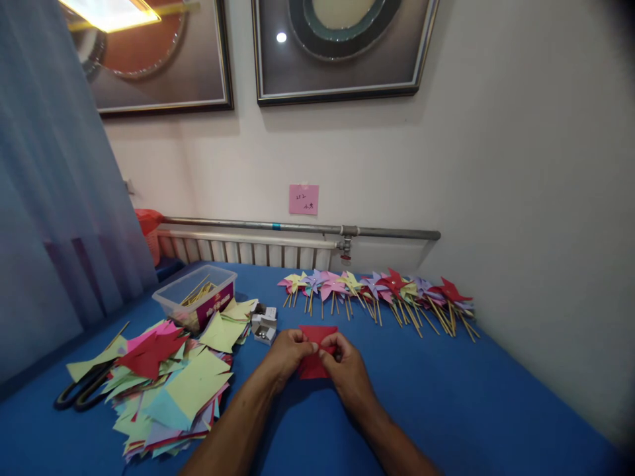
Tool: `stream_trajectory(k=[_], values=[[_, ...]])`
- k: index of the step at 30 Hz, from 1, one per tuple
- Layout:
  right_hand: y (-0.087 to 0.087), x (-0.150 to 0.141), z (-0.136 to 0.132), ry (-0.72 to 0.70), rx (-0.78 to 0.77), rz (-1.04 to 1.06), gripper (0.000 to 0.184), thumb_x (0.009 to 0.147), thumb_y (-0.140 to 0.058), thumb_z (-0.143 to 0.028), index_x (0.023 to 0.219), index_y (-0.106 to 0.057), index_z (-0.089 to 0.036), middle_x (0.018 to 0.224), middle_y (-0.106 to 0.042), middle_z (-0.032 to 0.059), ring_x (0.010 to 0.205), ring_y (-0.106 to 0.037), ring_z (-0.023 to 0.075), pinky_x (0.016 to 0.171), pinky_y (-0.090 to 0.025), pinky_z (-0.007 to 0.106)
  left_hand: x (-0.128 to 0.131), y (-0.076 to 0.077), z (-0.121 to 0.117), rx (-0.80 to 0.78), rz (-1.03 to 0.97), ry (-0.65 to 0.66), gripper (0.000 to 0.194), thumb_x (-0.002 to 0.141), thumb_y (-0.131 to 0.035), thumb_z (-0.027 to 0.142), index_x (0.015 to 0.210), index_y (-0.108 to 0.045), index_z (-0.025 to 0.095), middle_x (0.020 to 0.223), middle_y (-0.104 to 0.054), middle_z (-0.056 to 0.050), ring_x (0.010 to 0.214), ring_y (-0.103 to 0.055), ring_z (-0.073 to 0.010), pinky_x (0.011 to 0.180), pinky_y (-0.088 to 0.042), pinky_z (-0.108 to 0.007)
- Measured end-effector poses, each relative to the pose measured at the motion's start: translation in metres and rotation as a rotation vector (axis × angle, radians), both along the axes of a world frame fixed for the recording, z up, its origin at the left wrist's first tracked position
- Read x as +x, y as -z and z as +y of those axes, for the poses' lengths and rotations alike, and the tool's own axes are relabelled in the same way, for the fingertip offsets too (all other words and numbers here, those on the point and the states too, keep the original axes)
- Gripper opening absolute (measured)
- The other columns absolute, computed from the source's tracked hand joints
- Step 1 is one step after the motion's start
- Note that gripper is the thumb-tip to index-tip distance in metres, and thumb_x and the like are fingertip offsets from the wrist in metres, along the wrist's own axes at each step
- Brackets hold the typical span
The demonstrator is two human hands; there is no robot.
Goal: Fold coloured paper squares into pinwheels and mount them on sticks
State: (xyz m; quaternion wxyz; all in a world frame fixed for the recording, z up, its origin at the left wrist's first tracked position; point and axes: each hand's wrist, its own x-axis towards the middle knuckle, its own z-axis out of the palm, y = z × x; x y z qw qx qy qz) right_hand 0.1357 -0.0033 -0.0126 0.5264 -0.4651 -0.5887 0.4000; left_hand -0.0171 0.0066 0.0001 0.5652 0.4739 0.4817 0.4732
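Between my two hands is a square of red paper (315,370), close above the blue table cover. My left hand (290,354) pinches the paper near its middle, thumb and fingers pressed together. From the other side my right hand (344,360) also pinches it, its thumb almost meeting the left one. Any cuts or folds under the fingers are hidden. Just left of my left hand sits a small white open box (264,328) with tiny shiny pieces inside, too small to name.
A heap of coloured paper sheets (198,383) lies at left, with black-handled scissors (82,393) partly under it. Behind stands a clear plastic tub (169,296) holding thin sticks. Finished paper pinwheels (332,284) on sticks line the back right, before a wall with pipes (397,233).
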Motion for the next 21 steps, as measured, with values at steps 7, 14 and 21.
stream_trajectory(k=[7, 14, 21], values=[[-0.0007, -0.0021, -0.0014, -0.006, 0.001, -0.008, 0.012, 0.071, -0.063, -0.036, 0.075, -0.061, -0.024, 0.062, -0.052, -0.0057, 0.055, -0.042, 0.0144, 0.055, -0.035, 0.027, 0.0023, 0.0028, 0.003, -0.013, 0.059, -0.021, 0.032, 0.058, -0.077, 0.034, 0.063, -0.047, 0.022, 0.049, -0.047, 0.008, 0.047, -0.038, -0.0079, 0.049, -0.026, -0.023], [-0.0029, -0.0016, -0.0027, -0.025, 0.019, -0.002, 0.012, 0.071, -0.063, -0.035, 0.076, -0.061, -0.024, 0.065, -0.054, -0.0051, 0.057, -0.043, 0.0145, 0.056, -0.036, 0.028, 0.0027, 0.0027, 0.004, -0.015, 0.155, -0.055, 0.027, 0.063, -0.074, 0.025, 0.061, -0.047, 0.022, 0.048, -0.044, 0.008, 0.046, -0.036, -0.0075, 0.048, -0.023, -0.023], [-0.0003, -0.0015, -0.0016, -0.03, 0.011, -0.02, 0.014, 0.071, -0.062, -0.034, 0.08, -0.061, -0.023, 0.067, -0.055, -0.0049, 0.057, -0.044, 0.0143, 0.056, -0.036, 0.027, 0.0025, 0.0016, 0.0037, -0.015, 0.163, -0.043, 0.026, 0.066, -0.072, 0.023, 0.061, -0.046, 0.022, 0.047, -0.042, 0.009, 0.046, -0.035, -0.0074, 0.048, -0.023, -0.023]])
